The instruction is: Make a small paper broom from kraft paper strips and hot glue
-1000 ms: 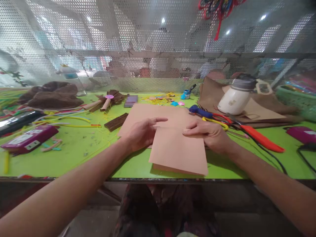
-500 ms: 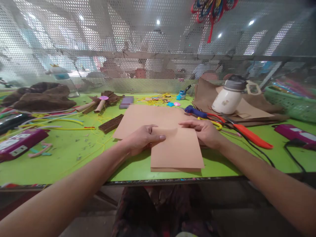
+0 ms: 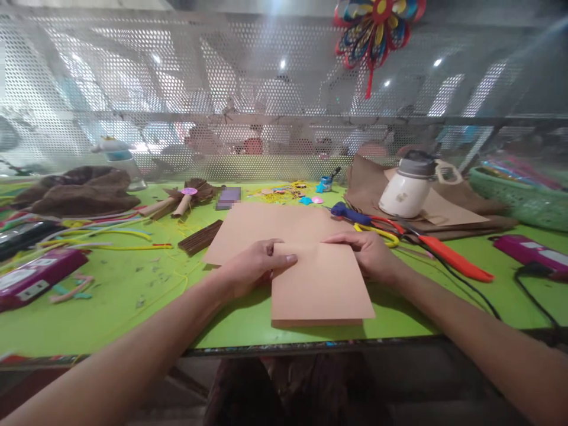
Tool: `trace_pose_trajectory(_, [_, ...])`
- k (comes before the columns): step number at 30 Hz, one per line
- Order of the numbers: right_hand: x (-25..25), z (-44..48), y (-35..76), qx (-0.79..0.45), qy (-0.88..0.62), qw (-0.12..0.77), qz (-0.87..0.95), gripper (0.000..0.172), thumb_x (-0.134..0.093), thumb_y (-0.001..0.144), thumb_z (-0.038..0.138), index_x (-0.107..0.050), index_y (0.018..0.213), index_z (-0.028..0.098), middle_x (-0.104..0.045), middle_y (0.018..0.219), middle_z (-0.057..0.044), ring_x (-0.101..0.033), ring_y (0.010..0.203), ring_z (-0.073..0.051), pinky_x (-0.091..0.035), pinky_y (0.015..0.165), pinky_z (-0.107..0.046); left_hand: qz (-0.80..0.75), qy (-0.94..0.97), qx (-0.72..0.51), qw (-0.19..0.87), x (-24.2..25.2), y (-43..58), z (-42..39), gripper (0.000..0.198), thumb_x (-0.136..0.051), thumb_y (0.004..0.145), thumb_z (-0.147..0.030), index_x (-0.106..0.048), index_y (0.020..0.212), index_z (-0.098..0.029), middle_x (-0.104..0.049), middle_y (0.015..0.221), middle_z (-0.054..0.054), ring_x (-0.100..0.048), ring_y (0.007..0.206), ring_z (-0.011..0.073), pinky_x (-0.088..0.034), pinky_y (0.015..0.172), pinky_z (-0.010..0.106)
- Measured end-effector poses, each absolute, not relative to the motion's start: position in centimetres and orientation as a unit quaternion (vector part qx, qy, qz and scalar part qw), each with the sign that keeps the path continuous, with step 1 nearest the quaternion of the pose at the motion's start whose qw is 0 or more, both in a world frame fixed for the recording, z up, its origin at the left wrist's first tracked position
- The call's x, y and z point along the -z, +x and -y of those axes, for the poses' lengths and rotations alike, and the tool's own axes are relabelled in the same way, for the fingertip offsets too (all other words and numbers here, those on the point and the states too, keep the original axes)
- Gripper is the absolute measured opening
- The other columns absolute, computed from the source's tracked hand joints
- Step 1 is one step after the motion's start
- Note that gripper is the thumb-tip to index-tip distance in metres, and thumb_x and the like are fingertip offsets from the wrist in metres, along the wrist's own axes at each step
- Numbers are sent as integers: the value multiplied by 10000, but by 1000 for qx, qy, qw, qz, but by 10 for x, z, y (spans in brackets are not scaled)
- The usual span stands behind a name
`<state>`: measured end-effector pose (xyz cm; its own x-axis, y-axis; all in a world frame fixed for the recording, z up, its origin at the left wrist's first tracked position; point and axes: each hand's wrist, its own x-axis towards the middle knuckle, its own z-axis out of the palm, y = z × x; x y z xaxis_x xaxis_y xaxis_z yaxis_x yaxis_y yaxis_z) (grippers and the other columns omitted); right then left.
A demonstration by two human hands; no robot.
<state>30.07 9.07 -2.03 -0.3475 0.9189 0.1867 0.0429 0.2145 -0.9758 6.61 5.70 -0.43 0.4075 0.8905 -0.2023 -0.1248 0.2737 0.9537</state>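
A folded tan paper sheet (image 3: 320, 290) lies on the green table (image 3: 124, 290) just inside its near edge, overlapping a larger flat tan sheet (image 3: 266, 228) behind it. My left hand (image 3: 252, 267) grips the folded sheet's upper left corner, thumb on top and fingers curled. At the upper right corner, my right hand (image 3: 369, 251) holds the same sheet, its fingers pointing left along the top edge.
Right of the paper lie a blue-handled tool (image 3: 350, 212), scissors (image 3: 384, 229) and an orange-handled tool (image 3: 452, 257). A white jug (image 3: 406, 188) stands on brown paper, with a green basket (image 3: 523, 198) beyond. A brown strip bundle (image 3: 199, 236), coloured strips and a magenta box (image 3: 31, 278) lie left.
My left hand went from open fingers on the fold to a curled grip at the sheet's left corner. The right hand shifted slightly along the top edge. The view tilted up.
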Motion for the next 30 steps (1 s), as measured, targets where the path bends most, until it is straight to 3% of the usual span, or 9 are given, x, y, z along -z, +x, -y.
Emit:
trace_pose_trajectory(3, [21,-93,301,-540,-367,431,623,344,-786,607,396,-754,857,162,-729,782,-65,-668,658,-198,-526,567,-301,-376,459,-371,715,3,64,-59,307,-678,770,-392,-635,961,-156,-694,938,90,-656,847,194,-497,737,289])
trace_pose_trajectory(6, [22,-96,300,-599,-345,440,573,317,-778,634,385,-743,875,182,-730,796,-44,-669,681,-192,-531,623,-312,-339,422,-359,760,3,61,-63,458,-493,846,-557,-633,1025,-159,-697,910,104,-659,832,203,-504,680,289])
trace_pose_trajectory(8, [24,-97,300,-626,-346,436,546,339,-776,645,376,-731,924,190,-728,778,-36,-661,639,-181,-521,581,-298,-334,404,-361,771,2,60,-64,506,-452,848,-593,-628,1038,-159,-695,861,98,-662,782,195,-512,661,293])
trace_pose_trajectory(11, [25,-98,300,-643,-350,423,535,378,-776,651,368,-719,977,185,-719,721,-29,-644,572,-171,-493,515,-277,-372,417,-380,737,2,61,-62,382,-576,816,-510,-638,958,-160,-679,747,57,-651,674,157,-519,646,275])
trace_pose_trajectory(14, [23,-96,301,-661,-334,419,525,386,-769,670,346,-703,1013,183,-722,742,-28,-657,619,-171,-504,559,-275,-425,446,-380,690,2,64,-58,308,-675,772,-406,-637,955,-161,-686,794,59,-658,675,152,-525,651,273])
trace_pose_trajectory(20, [20,-90,300,-674,-346,393,521,322,-718,736,390,-698,925,130,-704,686,-37,-613,507,-129,-432,437,-219,-454,436,-389,673,3,66,-56,260,-681,763,-400,-625,828,-154,-677,753,52,-652,624,142,-516,588,249])
trace_pose_trajectory(26, [19,-91,300,-675,-340,405,515,283,-723,736,374,-701,897,143,-713,720,-40,-651,605,-154,-492,531,-245,-434,430,-390,689,0,68,-54,218,-634,807,-354,-638,856,-141,-695,830,96,-670,712,177,-540,683,300])
trace_pose_trajectory(30, [16,-90,299,-664,-350,403,524,271,-703,755,400,-690,851,147,-703,693,-32,-619,537,-132,-446,468,-221,-427,433,-394,689,1,69,-54,242,-594,834,-370,-639,910,-145,-695,873,103,-667,747,184,-534,696,307])
